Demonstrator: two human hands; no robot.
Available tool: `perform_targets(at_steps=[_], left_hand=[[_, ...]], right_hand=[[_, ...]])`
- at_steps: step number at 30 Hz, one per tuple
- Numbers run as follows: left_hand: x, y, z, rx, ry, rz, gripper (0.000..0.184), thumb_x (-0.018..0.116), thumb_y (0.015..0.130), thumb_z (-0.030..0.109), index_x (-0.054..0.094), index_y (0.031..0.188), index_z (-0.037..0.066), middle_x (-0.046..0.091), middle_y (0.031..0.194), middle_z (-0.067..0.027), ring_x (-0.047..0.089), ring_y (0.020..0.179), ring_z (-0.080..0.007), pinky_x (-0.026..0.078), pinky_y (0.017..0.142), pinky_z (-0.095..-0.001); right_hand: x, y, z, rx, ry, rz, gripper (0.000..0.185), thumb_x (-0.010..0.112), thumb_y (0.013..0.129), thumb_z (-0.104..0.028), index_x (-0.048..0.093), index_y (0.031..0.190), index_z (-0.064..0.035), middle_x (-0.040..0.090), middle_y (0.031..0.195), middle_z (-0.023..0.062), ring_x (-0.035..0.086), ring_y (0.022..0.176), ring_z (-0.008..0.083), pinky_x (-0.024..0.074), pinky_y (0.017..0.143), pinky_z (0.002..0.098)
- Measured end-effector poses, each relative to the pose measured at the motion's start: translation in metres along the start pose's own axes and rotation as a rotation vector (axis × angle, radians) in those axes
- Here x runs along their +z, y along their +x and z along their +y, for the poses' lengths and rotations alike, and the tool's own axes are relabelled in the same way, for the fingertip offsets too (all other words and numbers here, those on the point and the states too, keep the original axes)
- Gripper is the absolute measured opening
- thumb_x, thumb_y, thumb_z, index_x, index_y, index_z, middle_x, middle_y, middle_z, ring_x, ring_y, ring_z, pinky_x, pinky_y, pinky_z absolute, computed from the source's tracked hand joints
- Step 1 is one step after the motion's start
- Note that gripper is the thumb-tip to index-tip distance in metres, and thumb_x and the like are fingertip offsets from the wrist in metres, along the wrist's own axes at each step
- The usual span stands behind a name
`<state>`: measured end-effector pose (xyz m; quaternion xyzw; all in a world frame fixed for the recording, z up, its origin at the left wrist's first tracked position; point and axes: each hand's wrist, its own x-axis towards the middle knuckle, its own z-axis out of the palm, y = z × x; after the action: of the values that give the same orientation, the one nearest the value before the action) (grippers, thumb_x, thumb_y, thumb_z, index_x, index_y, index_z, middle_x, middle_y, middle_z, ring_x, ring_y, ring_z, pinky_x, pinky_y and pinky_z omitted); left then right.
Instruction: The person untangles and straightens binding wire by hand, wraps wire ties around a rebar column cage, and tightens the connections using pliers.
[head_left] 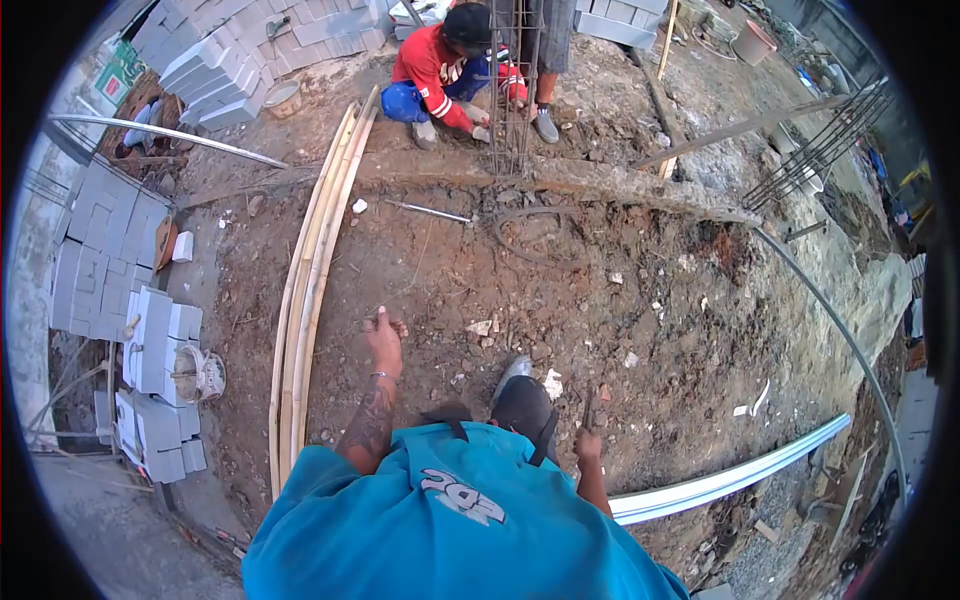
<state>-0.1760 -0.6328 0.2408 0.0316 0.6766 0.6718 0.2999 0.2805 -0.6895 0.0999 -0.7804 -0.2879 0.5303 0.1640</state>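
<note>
Blocks (107, 255): we see them already stacked, left of the frame.
Bamboo poles (312, 270): laid together, left of centre, near our left hand.
Left hand (384, 342): loosely open, seemingly empty.
Rebar cage (511, 100): upright, upper centre; bare bars look unfinished to us.
Right hand (588, 446): gripping a thin dark object (589, 408), lower centre.

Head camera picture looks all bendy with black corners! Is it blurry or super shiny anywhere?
Head view: black surrounds a round picture, and the lens seems to bend the long poles; the far edges look softer than the middle; light is soft, with no hard shadows on the dirt; no strong glare shows.
</note>
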Motion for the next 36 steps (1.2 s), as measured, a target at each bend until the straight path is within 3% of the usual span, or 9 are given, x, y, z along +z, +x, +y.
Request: perform_targets(at_steps=[3, 14, 18, 20, 22, 23, 27, 30, 36], left_hand=[[0.005, 0.024, 0.008, 0.017, 0.044, 0.192, 0.023, 0.052, 0.094, 0.029, 0.045, 0.084, 0.01, 0.056, 0.064, -0.0036, 0.053, 0.052, -0.0108, 0.042, 0.045, -0.0243], [0.17, 0.124, 0.002, -0.013, 0.267, 0.224, 0.026, 0.051, 0.095, 0.027, 0.049, 0.078, 0.007, 0.059, 0.065, -0.0041, 0.053, 0.054, -0.0101, 0.042, 0.049, -0.0245], [0.296, 0.2, -0.027, 0.028, 0.186, 0.026, 0.028, 0.05, 0.095, 0.024, 0.052, 0.075, 0.005, 0.059, 0.066, -0.0031, 0.052, 0.055, -0.0091, 0.042, 0.051, -0.024], [0.352, 0.223, -0.043, 0.066, 0.168, -0.06, 0.024, 0.05, 0.095, 0.023, 0.051, 0.079, 0.005, 0.06, 0.068, -0.0034, 0.052, 0.056, -0.009, 0.042, 0.053, -0.0241], [0.395, 0.232, -0.061, 0.065, 0.159, -0.092, 0.022, 0.051, 0.096, 0.022, 0.051, 0.083, 0.005, 0.06, 0.069, -0.0037, 0.052, 0.057, -0.009, 0.042, 0.055, -0.0242], [0.415, 0.234, -0.07, 0.044, 0.096, -0.115, 0.019, 0.051, 0.096, 0.022, 0.05, 0.087, 0.005, 0.062, 0.072, -0.0047, 0.053, 0.06, -0.0094, 0.043, 0.057, -0.0241], [0.478, 0.231, -0.114, 0.03, 0.053, -0.319, 0.014, 0.054, 0.094, 0.018, 0.049, 0.095, 0.005, 0.064, 0.082, -0.0073, 0.056, 0.069, -0.0105, 0.046, 0.064, -0.025], [0.512, 0.224, -0.141, 0.005, 0.042, -0.502, 0.013, 0.057, 0.092, 0.013, 0.051, 0.1, 0.004, 0.063, 0.085, -0.0078, 0.057, 0.07, -0.0113, 0.046, 0.066, -0.0256], [0.553, 0.261, -0.149, -0.305, 0.18, -1.139, 0.037, 0.049, 0.096, 0.03, 0.048, 0.118, 0.0, 0.054, 0.067, -0.0032, 0.051, 0.06, -0.0087, 0.042, 0.056, -0.023]], right_hand=[[0.02, 0.078, -0.091, -0.369, -0.682, -0.143, 0.043, 0.049, 0.078, -0.028, 0.059, 0.091, 0.0119, 0.06, 0.087, 0.0347, 0.059, 0.092, 0.0464, 0.0459, 0.08, 0.0473], [0.146, 0.236, -0.377, -0.102, -1.097, -0.28, 0.047, 0.043, 0.086, -0.033, 0.058, 0.114, 0.0016, 0.053, 0.123, 0.0252, 0.051, 0.113, 0.0412, 0.041, 0.096, 0.0473], [0.193, 0.308, -0.433, -0.049, -1.067, -0.294, 0.064, 0.052, 0.085, -0.036, 0.032, 0.138, -0.0051, 0.024, 0.145, 0.0257, 0.032, 0.132, 0.0383, 0.0336, 0.104, 0.0429], [0.21, 0.308, -0.454, -0.391, -1.305, -0.059, 0.072, 0.056, 0.085, -0.041, 0.027, 0.14, -0.0033, 0.025, 0.144, 0.0269, 0.031, 0.133, 0.0367, 0.028, 0.108, 0.0424], [0.225, 0.332, -0.456, -0.584, -0.426, -0.278, 0.078, 0.057, 0.086, -0.044, 0.023, 0.143, -0.0032, 0.025, 0.145, 0.0251, 0.029, 0.134, 0.0351, 0.0231, 0.11, 0.0437], [0.225, 0.329, -0.471, -0.573, -0.422, -0.275, 0.078, 0.057, 0.086, -0.044, 0.023, 0.143, -0.0032, 0.025, 0.145, 0.0251, 0.029, 0.134, 0.0351, 0.0231, 0.11, 0.0437], [0.207, 0.282, -0.566, -0.673, 0.959, -0.372, 0.049, 0.044, 0.096, -0.038, 0.039, 0.131, -0.0046, 0.052, 0.119, 0.0175, 0.052, 0.109, 0.0275, 0.0396, 0.097, 0.0404], [0.166, 0.338, -0.59, -0.572, 1.353, -0.404, 0.031, 0.038, 0.099, -0.036, 0.047, 0.106, -0.0072, 0.049, 0.078, 0.0034, 0.049, 0.069, 0.0149, 0.0448, 0.068, 0.0304], [0.143, 0.423, -0.609, -0.448, 1.361, -0.368, 0.03, 0.037, 0.099, -0.037, 0.043, 0.09, -0.0097, 0.032, 0.062, -0.0022, 0.028, 0.051, 0.0082, 0.0257, 0.044, 0.0223]])
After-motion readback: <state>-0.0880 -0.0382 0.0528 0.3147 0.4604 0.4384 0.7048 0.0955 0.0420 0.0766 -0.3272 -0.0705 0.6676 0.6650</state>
